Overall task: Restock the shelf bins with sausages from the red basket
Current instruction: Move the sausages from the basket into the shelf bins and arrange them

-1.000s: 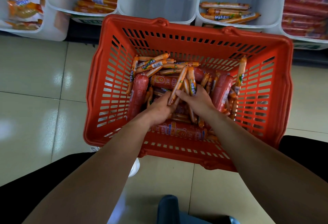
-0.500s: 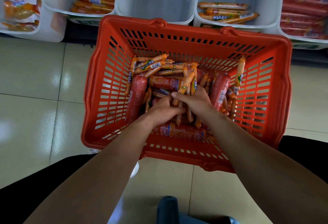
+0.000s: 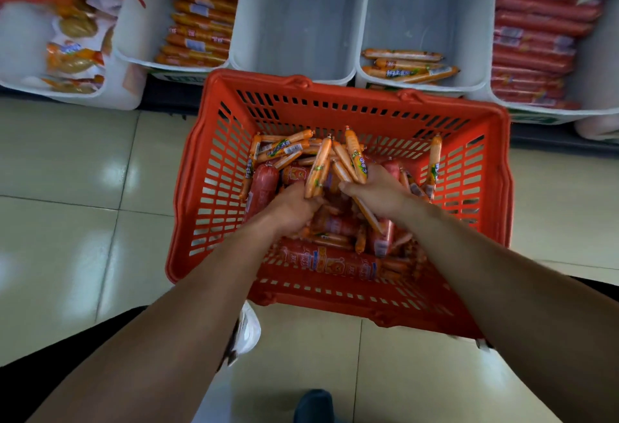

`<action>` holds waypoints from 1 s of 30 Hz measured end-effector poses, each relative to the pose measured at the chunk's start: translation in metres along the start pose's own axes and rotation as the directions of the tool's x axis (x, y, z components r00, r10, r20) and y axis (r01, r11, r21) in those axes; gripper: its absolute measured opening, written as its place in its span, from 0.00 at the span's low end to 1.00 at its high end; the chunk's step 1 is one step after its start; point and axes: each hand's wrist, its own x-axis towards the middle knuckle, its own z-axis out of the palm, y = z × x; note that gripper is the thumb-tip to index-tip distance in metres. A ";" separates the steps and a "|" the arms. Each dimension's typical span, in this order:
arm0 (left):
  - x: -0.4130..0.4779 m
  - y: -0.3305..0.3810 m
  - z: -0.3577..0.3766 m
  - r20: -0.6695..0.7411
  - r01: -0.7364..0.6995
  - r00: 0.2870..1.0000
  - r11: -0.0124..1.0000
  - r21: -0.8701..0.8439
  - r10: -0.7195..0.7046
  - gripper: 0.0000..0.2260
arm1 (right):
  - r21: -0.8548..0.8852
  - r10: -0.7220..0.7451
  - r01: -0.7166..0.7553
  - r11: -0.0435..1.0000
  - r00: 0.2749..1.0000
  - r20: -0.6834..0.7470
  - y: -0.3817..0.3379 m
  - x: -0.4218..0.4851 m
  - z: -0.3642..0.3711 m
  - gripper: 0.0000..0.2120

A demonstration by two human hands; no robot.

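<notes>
Left hand (image 3: 294, 209), right hand (image 3: 379, 193) grip sausages (image 3: 321, 162); labels unreadable.

You had nothing legible in front of you. The printed wrappers on the thin orange sausages (image 3: 318, 168), on the big red sausage (image 3: 330, 263) in the red basket (image 3: 335, 101), and on the stock in the shelf bins (image 3: 425, 4) were all too blurred to read.

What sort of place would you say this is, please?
Most likely a grocery shop aisle: white shelf bins stocked with packaged sausages, a red shopping basket and a tiled floor.
</notes>
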 end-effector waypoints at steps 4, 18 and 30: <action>-0.021 0.037 -0.031 0.003 -0.096 0.995 0.993 0.068 0.096 0.04 | -0.196 -0.092 0.107 0.975 0.992 0.085 -0.040 -0.029 -0.049 0.08; -0.029 0.168 -0.119 -0.051 -0.236 0.964 0.932 0.274 0.259 0.03 | -0.751 -0.278 0.184 0.634 0.961 0.001 -0.123 -0.026 -0.218 0.14; 0.045 0.170 -0.117 -0.115 -0.251 0.950 0.930 0.267 0.289 0.04 | -0.595 -0.332 0.181 0.783 0.930 -0.155 -0.076 0.063 -0.200 0.19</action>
